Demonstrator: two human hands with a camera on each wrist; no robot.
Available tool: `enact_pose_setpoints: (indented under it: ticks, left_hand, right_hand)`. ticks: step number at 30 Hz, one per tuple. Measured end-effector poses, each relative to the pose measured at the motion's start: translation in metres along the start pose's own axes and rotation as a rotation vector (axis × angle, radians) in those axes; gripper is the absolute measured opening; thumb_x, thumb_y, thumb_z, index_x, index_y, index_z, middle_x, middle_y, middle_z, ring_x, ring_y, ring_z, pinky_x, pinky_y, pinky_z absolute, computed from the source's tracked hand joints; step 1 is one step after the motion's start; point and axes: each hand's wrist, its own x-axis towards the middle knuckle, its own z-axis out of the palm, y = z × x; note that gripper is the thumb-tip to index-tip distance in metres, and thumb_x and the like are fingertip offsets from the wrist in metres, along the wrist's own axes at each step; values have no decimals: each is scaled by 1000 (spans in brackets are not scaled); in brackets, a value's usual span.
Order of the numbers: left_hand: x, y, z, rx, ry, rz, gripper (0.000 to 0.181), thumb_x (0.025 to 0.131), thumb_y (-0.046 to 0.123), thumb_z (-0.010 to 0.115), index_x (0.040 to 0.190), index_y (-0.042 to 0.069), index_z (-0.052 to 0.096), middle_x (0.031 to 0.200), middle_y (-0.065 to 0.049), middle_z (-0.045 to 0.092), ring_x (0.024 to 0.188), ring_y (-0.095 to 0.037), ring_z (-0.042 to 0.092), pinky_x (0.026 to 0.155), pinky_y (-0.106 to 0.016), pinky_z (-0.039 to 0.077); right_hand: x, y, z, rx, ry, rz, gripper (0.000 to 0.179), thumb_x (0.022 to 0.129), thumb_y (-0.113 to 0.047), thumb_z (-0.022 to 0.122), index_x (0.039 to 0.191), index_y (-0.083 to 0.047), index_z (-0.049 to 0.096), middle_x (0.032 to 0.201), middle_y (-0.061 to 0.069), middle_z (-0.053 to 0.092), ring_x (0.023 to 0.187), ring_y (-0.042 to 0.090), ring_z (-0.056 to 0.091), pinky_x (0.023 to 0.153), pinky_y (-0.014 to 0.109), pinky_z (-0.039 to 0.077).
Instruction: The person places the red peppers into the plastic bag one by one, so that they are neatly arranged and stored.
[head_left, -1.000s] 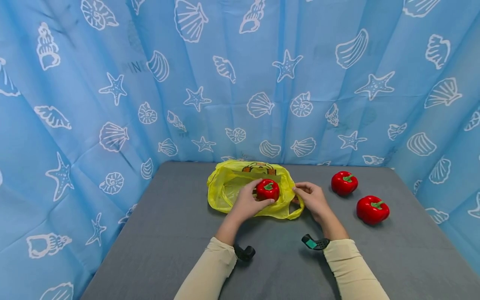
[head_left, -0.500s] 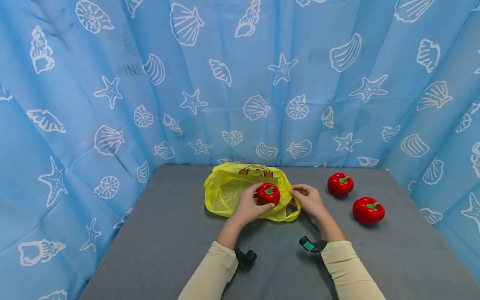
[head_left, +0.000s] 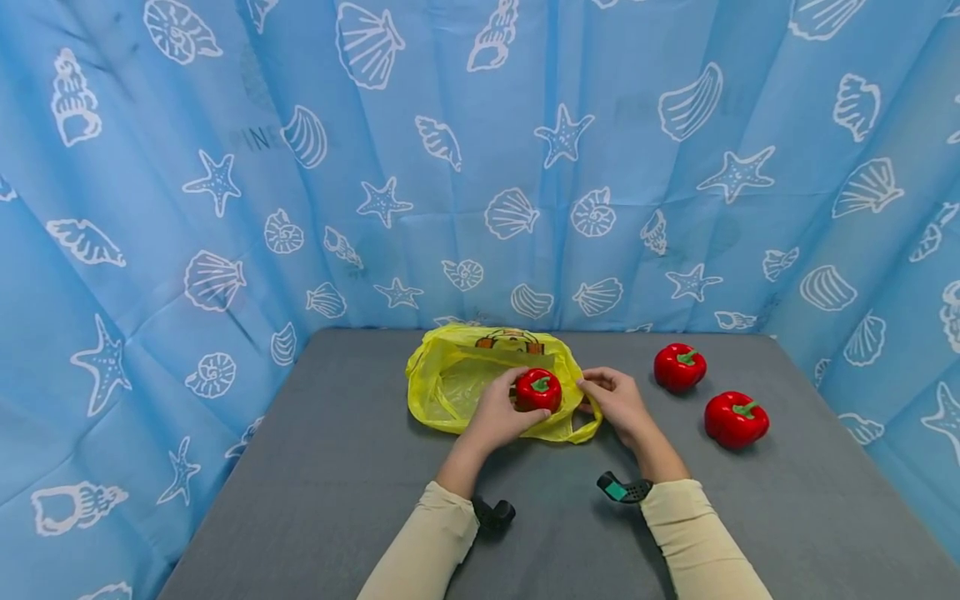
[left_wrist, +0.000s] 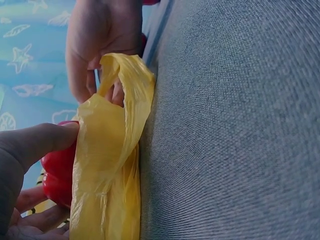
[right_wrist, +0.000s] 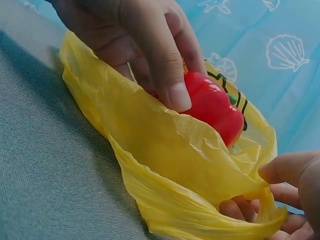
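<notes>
from the head view we see the left hand wrapped around a red pepper, thumb on the near side and fingers on the far side, over the right part of the mouth of a yellow bag. the right hand pinches the bag's edge at the right end, thumb against fingers, just beside the handle loop. two more peppers rest on the gray table, well apart from the bag on the right. we judge that the pinch matters as much as the grasp here: a light outward pull should hold the mouth wide without dragging the bag. from the left wrist view we find the pepper partly hidden behind the bag's near wall, its upper part between thumb and fingers; how deep it sits, we cannot tell. we would watch that the thumb does not snag the thin film. from the right wrist view we see the pepper at the opening, stem tilted toward the far wall, and the right thumb pressing the film against fingers beside the loop. we would do well to clear the rim with the knuckles too, and to loosen the fingers gently only once the pepper has support beneath it.
</notes>
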Motion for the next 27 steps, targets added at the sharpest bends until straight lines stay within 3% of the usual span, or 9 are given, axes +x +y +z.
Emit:
enact_pose_setpoints:
  ticks: [17,27]
  left_hand:
    - [-5,-1,-5,6,-34,-40,80,88,34,89,155,14,51,149,-6,61,131,-25,63,105,-42,59]
    - [-12,-2,-13,-42,-40,-10,74,90,33,87,153,14,53,148,-5,62,132,-26,62,105,-46,59]
  right_hand:
    - [-2,0,2,-7,-2,1,43,108,-22,64,140,6,60,127,20,69,95,10,71,84,29,65]
    - [-1,0,0,-5,-8,-6,44,108,-22,64,141,6,59,128,20,68,98,10,70,87,32,65]
